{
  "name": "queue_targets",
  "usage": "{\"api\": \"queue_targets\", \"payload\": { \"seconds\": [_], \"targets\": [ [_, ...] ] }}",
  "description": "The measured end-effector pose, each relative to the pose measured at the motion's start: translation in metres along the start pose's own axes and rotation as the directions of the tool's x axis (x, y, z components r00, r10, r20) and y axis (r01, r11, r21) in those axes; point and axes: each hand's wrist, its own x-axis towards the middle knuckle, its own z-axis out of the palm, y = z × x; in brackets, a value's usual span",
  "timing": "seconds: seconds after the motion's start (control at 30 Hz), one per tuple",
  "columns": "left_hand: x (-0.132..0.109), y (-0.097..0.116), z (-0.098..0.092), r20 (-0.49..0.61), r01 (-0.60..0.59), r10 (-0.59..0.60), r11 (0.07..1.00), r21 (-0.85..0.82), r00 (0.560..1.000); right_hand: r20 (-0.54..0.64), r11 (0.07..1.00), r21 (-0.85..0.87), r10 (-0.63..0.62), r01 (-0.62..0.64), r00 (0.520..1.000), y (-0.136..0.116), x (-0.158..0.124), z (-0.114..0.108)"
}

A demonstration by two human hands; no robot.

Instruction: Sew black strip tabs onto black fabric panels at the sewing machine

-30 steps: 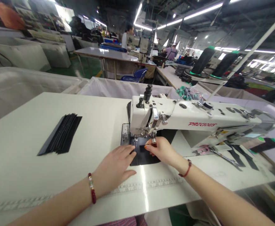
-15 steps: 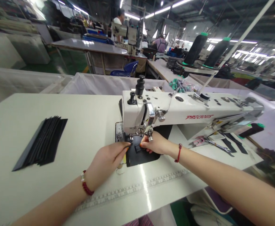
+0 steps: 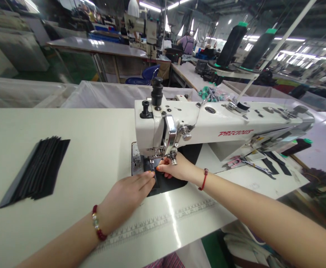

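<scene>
A flat black piece of fabric or leather-like material (image 3: 167,185) lies under the needle area of the white sewing machine (image 3: 207,124). A narrow black strip (image 3: 155,180) runs along its left part, beside the presser foot (image 3: 152,162). My left hand (image 3: 129,191) lies with its fingers stretched out, the tips pressing on the strip just in front of the foot. To the right of the foot, my right hand (image 3: 176,165) has thumb and forefinger pinched at the black piece. What exactly sits between those fingertips is partly hidden.
A stack of folded black pieces (image 3: 37,169) rests on the tabletop at left. A printed ruler (image 3: 157,223) runs along the front edge. Scissors (image 3: 256,166) and black strips (image 3: 277,163) lie at right. Thread cones (image 3: 231,44) stand behind the machine.
My left hand has gone from a pinch at the foot to fingers laid flat on the strip. My right hand has moved slightly left, closer to the foot. The view has shifted a little.
</scene>
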Motion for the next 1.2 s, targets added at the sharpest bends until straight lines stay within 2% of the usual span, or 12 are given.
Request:
{"api": "queue_targets", "payload": {
  "seconds": [0.1, 0.17, 0.27, 0.37, 0.6, 0.67, 0.73, 0.83, 0.9, 0.97, 1.1, 1.2],
  "targets": [
    [0.0, 0.005, 0.001, 0.041, -0.026, 0.022, 0.994, 0.105, 0.999, -0.094, 0.991, -0.106, -0.097, 0.087, 0.991, 0.001, -0.014, -0.001],
    [-0.001, 0.007, 0.002, 0.035, -0.014, 0.011, 0.994, 0.111, 0.999, -0.132, 0.945, -0.255, -0.246, 0.206, 0.96, 0.006, -0.024, 0.0],
    [-0.002, 0.007, 0.003, 0.014, -0.008, 0.007, 0.995, 0.097, 1.0, -0.051, 0.731, -0.533, -0.53, 0.425, 0.847, 0.016, -0.033, 0.003],
    [-0.001, 0.008, 0.003, 0.003, -0.009, 0.009, 0.994, 0.107, 1.0, 0.024, 0.588, -0.626, -0.642, 0.512, 0.766, 0.021, -0.033, 0.007],
    [0.006, 0.005, 0.003, -0.025, 0.06, -0.056, 0.977, 0.203, 0.998, 0.04, 0.551, -0.669, -0.643, 0.498, 0.765, 0.02, -0.026, 0.009],
    [0.008, 0.0, 0.002, -0.045, 0.109, -0.104, 0.986, 0.127, 0.994, 0.034, 0.552, -0.675, -0.639, 0.489, 0.769, 0.021, -0.023, 0.01],
    [0.01, -0.004, -0.001, -0.069, 0.199, -0.201, 0.979, -0.041, 0.977, 0.029, 0.557, -0.677, -0.633, 0.482, 0.773, 0.023, -0.021, 0.011],
    [0.013, -0.007, -0.006, -0.051, 0.396, -0.433, 0.862, -0.318, 0.9, 0.024, 0.565, -0.688, -0.611, 0.456, 0.791, 0.026, -0.016, 0.015],
    [0.015, -0.008, -0.009, -0.02, 0.475, -0.531, 0.774, -0.419, 0.847, 0.02, 0.567, -0.697, -0.596, 0.439, 0.803, 0.026, -0.014, 0.016],
    [0.016, -0.008, -0.01, -0.014, 0.496, -0.566, 0.734, -0.465, 0.824, -0.002, 0.591, -0.677, -0.596, 0.437, 0.803, 0.026, -0.012, 0.017],
    [0.018, -0.008, -0.01, -0.053, 0.469, -0.558, 0.742, -0.479, 0.828, -0.074, 0.661, -0.618, -0.588, 0.426, 0.806, 0.026, -0.011, 0.017],
    [0.019, -0.009, -0.01, -0.05, 0.465, -0.552, 0.745, -0.477, 0.833, -0.104, 0.617, -0.668, -0.631, 0.416, 0.769, 0.026, -0.012, 0.018]
  ]
}}
